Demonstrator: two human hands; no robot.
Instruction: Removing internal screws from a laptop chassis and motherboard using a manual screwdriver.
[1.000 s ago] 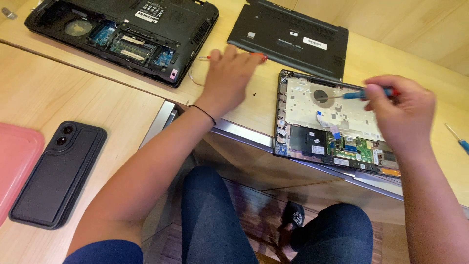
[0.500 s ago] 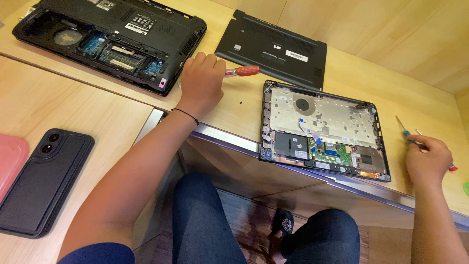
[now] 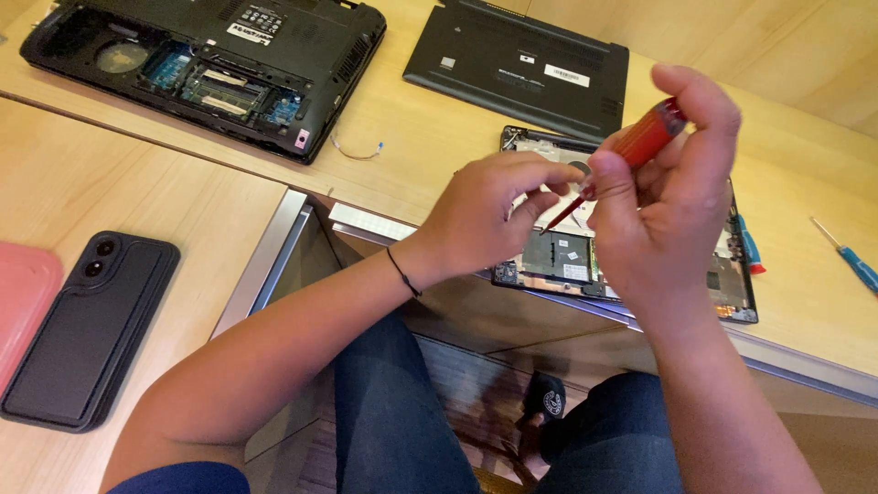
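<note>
The right hand (image 3: 672, 197) is gripping a red screwdriver (image 3: 631, 151); the left hand (image 3: 489, 215) is pinching its tip above the opened laptop (image 3: 732, 274); seating the tip in a screw seems next.

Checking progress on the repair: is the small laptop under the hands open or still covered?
Open. The small laptop lies with its circuit boards exposed; a flat black cover lies apart behind it.

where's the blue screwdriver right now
In the head view the blue screwdriver lies on the wooden table at the far right edge, apart from the opened laptop.
</note>
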